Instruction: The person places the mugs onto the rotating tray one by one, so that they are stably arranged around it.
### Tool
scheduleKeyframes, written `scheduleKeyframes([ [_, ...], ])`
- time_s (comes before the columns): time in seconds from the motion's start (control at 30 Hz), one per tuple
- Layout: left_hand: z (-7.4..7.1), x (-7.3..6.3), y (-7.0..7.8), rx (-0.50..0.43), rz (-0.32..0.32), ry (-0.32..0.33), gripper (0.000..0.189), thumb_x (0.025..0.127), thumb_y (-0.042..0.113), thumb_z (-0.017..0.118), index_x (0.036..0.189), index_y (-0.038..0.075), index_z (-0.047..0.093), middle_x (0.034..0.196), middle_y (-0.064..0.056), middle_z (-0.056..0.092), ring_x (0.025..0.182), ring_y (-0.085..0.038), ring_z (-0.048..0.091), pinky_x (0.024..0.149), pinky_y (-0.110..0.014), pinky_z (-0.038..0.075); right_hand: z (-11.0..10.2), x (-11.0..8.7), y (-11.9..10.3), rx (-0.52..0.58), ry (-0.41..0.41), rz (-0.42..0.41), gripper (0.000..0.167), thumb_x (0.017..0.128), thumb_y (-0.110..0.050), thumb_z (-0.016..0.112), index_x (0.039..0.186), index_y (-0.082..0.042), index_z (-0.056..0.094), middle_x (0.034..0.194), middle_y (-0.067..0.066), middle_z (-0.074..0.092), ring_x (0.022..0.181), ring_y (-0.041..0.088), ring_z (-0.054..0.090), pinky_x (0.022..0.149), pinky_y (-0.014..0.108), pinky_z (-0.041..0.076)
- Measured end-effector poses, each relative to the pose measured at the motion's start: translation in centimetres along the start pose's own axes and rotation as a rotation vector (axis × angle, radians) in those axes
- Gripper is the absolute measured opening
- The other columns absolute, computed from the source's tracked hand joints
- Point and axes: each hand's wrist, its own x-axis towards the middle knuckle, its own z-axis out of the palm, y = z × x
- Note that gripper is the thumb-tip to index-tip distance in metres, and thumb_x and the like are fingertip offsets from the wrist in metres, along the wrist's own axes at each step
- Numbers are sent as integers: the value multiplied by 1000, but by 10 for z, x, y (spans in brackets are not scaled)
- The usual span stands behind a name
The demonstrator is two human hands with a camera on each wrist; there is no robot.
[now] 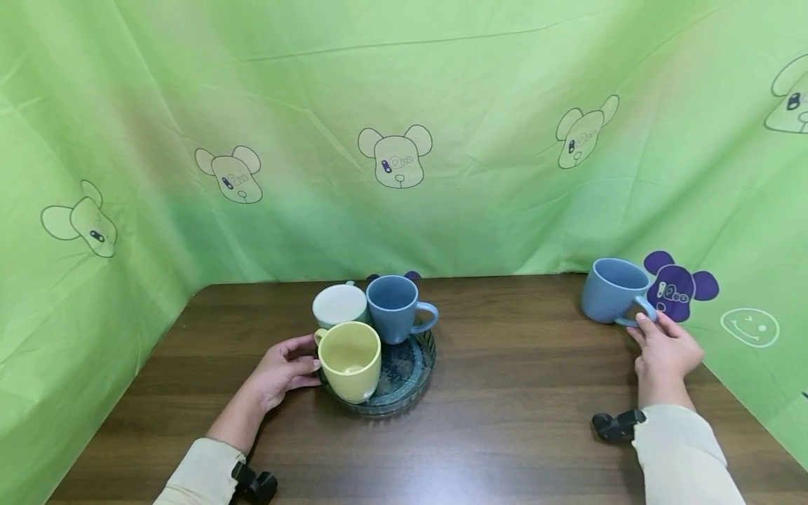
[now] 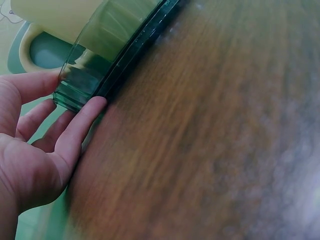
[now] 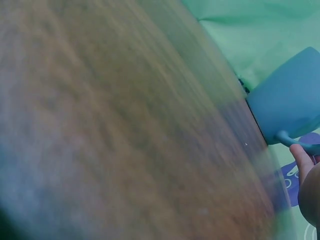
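Note:
A round, dark green glass tray (image 1: 404, 403) stands on the table at centre left. It holds a yellow mug (image 1: 349, 365), a blue mug (image 1: 394, 312) and a pale mug with a white inside (image 1: 341, 306). My left hand (image 1: 290, 368) grips the tray's left side, thumb and fingers at its glass wall (image 2: 75, 95) in the left wrist view, just under the yellow mug's handle. Far to the right, my right hand (image 1: 669, 351) pinches the handle of a second blue mug (image 1: 609, 294). That mug is upright at the table's back right; the right wrist view shows its side (image 3: 290, 95).
The brown wooden table (image 1: 505, 393) stretches between the two hands. Green cloth (image 1: 480, 175) with printed bear heads hangs behind the table and along both sides. A black camera mount (image 1: 618, 426) sits on each wrist.

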Motion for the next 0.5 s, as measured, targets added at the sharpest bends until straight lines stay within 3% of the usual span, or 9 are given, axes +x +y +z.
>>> scheduleKeyframes([
  [0.5,1,-1,0,-8,-3,15,61,86,-11,60,142,-13,35,133,-23,44,91,-18,65,80,-42,58,-5,-6,-11,-18,-16,21,30,68,24,74,87,1,74,79,7,69,68,15,71,52,31,58],
])
